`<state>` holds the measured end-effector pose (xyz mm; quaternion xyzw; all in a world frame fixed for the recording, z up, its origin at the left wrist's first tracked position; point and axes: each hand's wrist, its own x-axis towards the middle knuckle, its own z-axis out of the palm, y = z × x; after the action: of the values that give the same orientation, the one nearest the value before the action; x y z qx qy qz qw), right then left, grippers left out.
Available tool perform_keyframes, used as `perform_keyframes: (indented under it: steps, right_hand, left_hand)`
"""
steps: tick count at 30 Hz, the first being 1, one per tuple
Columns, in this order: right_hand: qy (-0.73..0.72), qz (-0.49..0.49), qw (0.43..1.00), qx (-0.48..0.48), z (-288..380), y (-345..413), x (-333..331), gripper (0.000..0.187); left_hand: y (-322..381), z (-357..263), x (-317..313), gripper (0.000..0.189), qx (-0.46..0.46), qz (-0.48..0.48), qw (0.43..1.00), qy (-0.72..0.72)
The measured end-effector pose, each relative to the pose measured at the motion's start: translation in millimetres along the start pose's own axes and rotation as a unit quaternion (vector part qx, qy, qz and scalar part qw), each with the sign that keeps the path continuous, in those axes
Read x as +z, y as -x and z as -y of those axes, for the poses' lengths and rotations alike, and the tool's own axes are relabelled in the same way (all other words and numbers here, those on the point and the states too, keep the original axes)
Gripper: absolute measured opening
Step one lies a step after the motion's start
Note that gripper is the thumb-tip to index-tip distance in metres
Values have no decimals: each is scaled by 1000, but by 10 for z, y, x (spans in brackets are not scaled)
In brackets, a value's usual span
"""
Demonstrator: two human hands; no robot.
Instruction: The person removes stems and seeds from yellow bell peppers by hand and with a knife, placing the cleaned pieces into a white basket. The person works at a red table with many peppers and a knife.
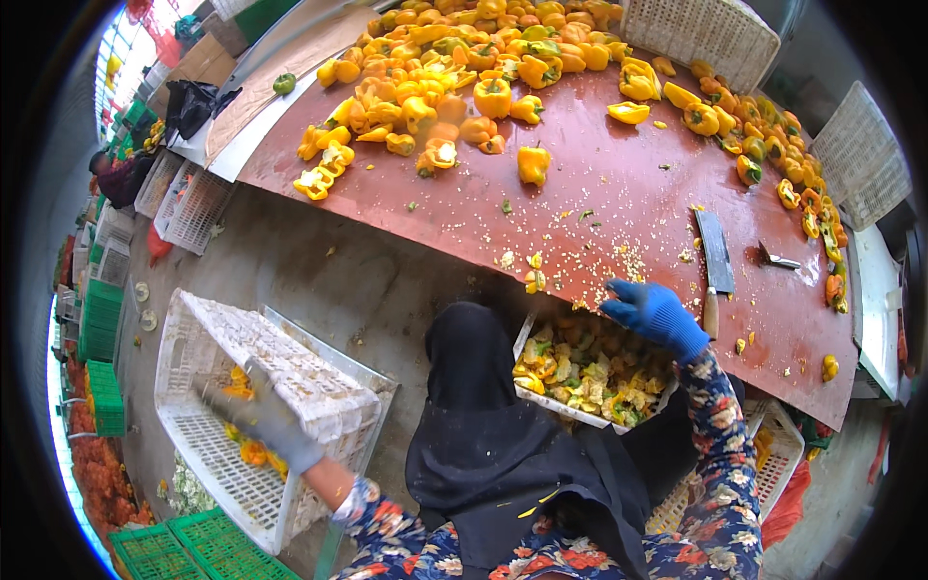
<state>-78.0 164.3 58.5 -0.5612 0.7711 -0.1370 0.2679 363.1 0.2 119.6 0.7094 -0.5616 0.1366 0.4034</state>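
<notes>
My left hand [272,420], in a grey glove blurred by motion, is over a tilted white plastic crate [239,500]. Its thumb and fingers look spread. Yellow pepper pieces [254,451] are below and beside it, inside the crate. My right hand [656,315], in a blue knitted glove, is at the near edge of the red tabletop [638,167], fingers apart, among scattered pale seeds [627,264]. Directly below that edge, a white crate [573,413] holds pepper cores and trimmings [580,370]. A cleaver [714,250] with a wooden handle lies to the right of my right hand.
Yellow bell peppers [493,98], whole and cut, cover the table's far side. A small knife [779,257] lies beyond the cleaver. Black cloth [478,435] drapes in front of me. Green crates [210,544] stand at lower left; a person [119,177] is in the left background.
</notes>
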Motion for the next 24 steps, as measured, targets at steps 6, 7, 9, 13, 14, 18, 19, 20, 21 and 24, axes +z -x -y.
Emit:
perform_keyframes:
  steps: [6,7,9,13,14,18,19,20,21,24]
  right_hand:
    - [53,-172,969,-170,702,-1763,-395,43]
    - [74,-224,949,-211,750,-2154,-445,42]
    - [82,-272,917,-280,908,-2970,-562,47]
    - [125,-263,927,-236,1513,-4723,-575,65]
    - [98,-233,945,-207,1630,-5003,-630,72]
    - [108,-147,974,-136,1716,-6155,-358,87]
    - [98,-123,971,-181,1598,-6398,-241,86]
    - [45,-12,987,-154,1948,-6301,-165,75]
    - [35,10,993,-111,1881,-6430,-280,73]
    - [53,-32,988,-144,1794,-6308,-301,80]
  left_hand:
    - [-614,-896,2329,73,-13,113,961,251]
    - [-823,-863,2729,71,-18,109,966,234]
    - [-1217,-495,3634,73,-77,146,899,406]
    - [-1618,-156,4561,59,-101,293,832,459]
    - [-1682,-280,4676,59,-8,297,868,399]
    - [-1655,-728,4983,54,193,299,865,353]
    - [-1627,-877,4947,50,219,314,869,314]
    - [-1631,-702,4957,49,170,334,850,369]
    - [-1626,-889,4991,47,145,359,816,430]
    - [-1500,-1021,4995,42,19,373,770,518]
